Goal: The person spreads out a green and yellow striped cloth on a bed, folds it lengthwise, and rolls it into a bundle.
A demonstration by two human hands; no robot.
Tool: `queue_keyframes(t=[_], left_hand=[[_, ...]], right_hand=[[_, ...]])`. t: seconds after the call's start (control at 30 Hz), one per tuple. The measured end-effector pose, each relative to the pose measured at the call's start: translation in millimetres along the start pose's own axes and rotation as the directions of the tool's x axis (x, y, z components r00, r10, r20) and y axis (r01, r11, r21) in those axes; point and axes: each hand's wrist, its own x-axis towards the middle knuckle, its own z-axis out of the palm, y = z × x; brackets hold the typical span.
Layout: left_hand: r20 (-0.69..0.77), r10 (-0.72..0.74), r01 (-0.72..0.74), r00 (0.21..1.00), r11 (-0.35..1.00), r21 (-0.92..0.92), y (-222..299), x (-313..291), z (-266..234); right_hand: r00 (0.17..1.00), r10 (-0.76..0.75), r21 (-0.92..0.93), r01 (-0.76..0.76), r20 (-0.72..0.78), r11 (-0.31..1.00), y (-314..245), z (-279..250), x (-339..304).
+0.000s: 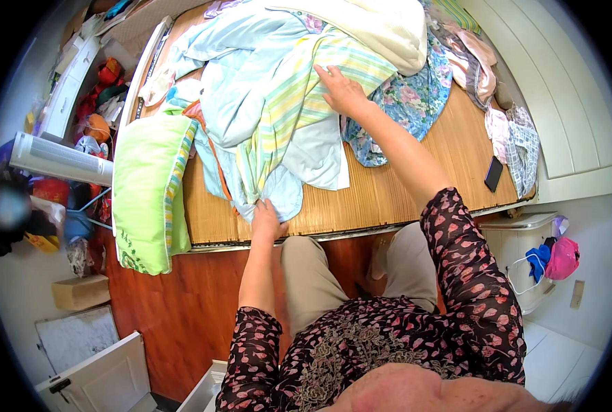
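Observation:
A yellow, green and white striped cloth (296,89) lies across a heap of bedding on the bed. Its near end narrows into gathered folds, and my left hand (266,223) is closed on that end near the bed's front edge. My right hand (342,89) rests on the striped cloth farther back, with fingers apart. Under and beside it spreads a light blue sheet (234,89). A cream blanket (388,34) lies behind my right hand, and a blue floral cloth (416,103) lies to its right.
A green pillow (148,185) overhangs the bed's left front corner. Toward the right are a black phone (493,174) and crumpled clothes (481,62). Bare wooden bed boards (388,196) show in front. Left of the bed stand a white cylinder (62,159) and cluttered shelves.

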Motion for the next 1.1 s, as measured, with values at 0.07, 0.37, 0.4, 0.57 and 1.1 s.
queue_keyframes(t=[0.07, 0.37, 0.4, 0.57, 1.1], left_hand=[[-0.053, 0.007, 0.001, 0.999, 0.990, 0.140, 18.7, -9.2, -8.8], [0.014, -0.134, 0.116, 0.991, 0.898, 0.425, 48.0, 6.8, -17.2], [0.025, -0.140, 0.115, 0.990, 0.894, 0.432, 49.3, 8.2, -19.2], [0.043, -0.139, 0.112, 0.989, 0.917, 0.382, 45.4, 15.2, -20.9], [-0.008, -0.013, 0.015, 1.000, 0.899, 0.437, 33.8, 27.8, -9.8]], right_hand=[[0.998, -0.034, -0.037, 0.032, -0.060, 0.999, -1.7, 3.1, 20.0], [0.998, -0.055, -0.152, 0.049, -0.036, 0.987, 25.0, 12.4, 80.3], [0.996, -0.088, -0.134, 0.083, -0.032, 0.987, 30.1, 15.6, 83.8], [0.984, -0.164, -0.134, 0.172, 0.071, 0.976, 47.4, 36.0, 92.1], [0.944, 0.177, -0.172, -0.231, -0.278, 0.958, 195.7, 54.6, 114.6]])
